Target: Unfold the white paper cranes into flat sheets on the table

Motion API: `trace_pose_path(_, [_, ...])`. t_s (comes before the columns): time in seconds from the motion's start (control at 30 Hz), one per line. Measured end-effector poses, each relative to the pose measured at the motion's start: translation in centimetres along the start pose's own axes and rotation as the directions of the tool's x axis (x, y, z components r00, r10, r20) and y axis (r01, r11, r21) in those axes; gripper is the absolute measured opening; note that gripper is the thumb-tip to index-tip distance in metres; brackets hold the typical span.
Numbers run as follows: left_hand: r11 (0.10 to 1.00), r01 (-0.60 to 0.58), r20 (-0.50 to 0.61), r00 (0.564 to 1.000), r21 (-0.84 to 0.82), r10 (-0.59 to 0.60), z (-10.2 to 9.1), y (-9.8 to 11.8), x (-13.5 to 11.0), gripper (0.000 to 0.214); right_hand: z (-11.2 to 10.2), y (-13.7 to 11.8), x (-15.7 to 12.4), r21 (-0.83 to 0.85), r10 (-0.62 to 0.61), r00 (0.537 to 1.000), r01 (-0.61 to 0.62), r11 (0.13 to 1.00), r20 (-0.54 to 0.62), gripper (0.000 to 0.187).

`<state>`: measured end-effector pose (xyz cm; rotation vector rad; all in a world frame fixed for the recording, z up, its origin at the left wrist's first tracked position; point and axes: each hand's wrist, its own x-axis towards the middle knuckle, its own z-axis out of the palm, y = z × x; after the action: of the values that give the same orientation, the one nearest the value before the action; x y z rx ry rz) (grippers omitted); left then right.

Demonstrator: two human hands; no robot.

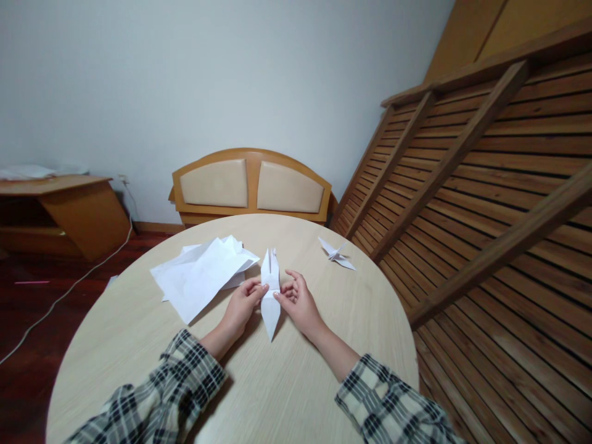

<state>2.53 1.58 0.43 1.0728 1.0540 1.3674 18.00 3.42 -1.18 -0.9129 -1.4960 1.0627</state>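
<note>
A narrow, pointed piece of folded white paper (271, 296) lies on the round light-wood table (139, 345), its two slim tips pointing away from me. My left hand (241, 306) pinches its left edge at the middle. My right hand (298, 301) pinches the right edge at the same height. Both hands rest on the tabletop, fingers curled onto the paper. Plaid sleeves cover both forearms.
A loose stack of white paper sheets (201, 277) lies just left of my hands. A finished paper crane (337, 253) sits at the far right of the table. A padded wooden chair back (252, 184) stands behind the table, slatted wood panels (485, 203) lean at right, and a cable (69, 290) runs over the floor at left.
</note>
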Motion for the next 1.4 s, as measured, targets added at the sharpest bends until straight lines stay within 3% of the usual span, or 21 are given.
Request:
trace_pose_path(0.1, [0.999,0.002,-0.032,0.999,-0.052,-0.004,-0.1,-0.2,0.0,0.044,0.1,0.2,0.1,0.041,0.02,1.0,-0.021,0.999,0.014,0.063])
trace_pose_path(0.23, [0.999,-0.037,-0.025,0.999,-0.039,0.036,0.1,0.1,-0.3,0.036,0.1,0.0,0.1,0.034,0.007,0.997,-0.01,0.999,0.083,0.051])
trace_pose_path(0.33, [0.998,-0.069,0.017,0.997,-0.013,0.069,0.4,0.6,-0.6,0.028,0.0,-0.5,-0.2,-0.045,-0.066,0.994,0.07,0.997,0.089,0.044])
trace_pose_path(0.5, [0.999,-0.026,0.095,0.995,-0.028,0.029,0.8,0.7,-1.0,0.028,-0.2,-1.6,-0.8,-0.176,-0.18,0.973,0.205,0.963,0.146,0.037])
trace_pose_path(0.73, [0.996,-0.082,0.085,0.993,0.017,0.08,0.6,-0.1,-0.8,0.031,-0.6,-2.2,-0.9,-0.287,-0.284,0.933,0.341,0.895,0.222,0.032])
trace_pose_path(0.87, [0.987,-0.121,0.043,0.992,0.102,0.117,0.7,0.2,-0.6,0.025,-0.5,-2.4,-0.8,-0.315,-0.291,0.943,0.328,0.89,0.16,0.021])
trace_pose_path(1.0, [0.949,-0.204,0.127,0.976,0.24,0.178,0.7,0.5,-0.6,0.028,-0.3,-2.0,-0.6,-0.321,-0.251,0.967,0.251,0.913,0.041,0.008])
trace_pose_path(1.13, [0.931,-0.228,0.165,0.969,0.285,0.186,0.5,0.1,-0.6,0.03,-0.1,-1.2,-0.4,-0.246,-0.167,0.984,0.147,0.958,-0.063,0.036])
trace_pose_path(1.23, [0.933,-0.225,0.164,0.969,0.281,0.184,0.4,-0.2,-0.6,0.029,-0.1,-1.0,-0.3,-0.242,-0.159,0.986,0.141,0.96,-0.058,0.04])
trace_pose_path(1.4, [0.939,-0.182,0.126,0.981,0.292,0.15,0.3,0.0,-0.4,0.026,-0.3,-1.2,-0.2,-0.284,-0.223,0.974,0.221,0.933,0.027,0.02])
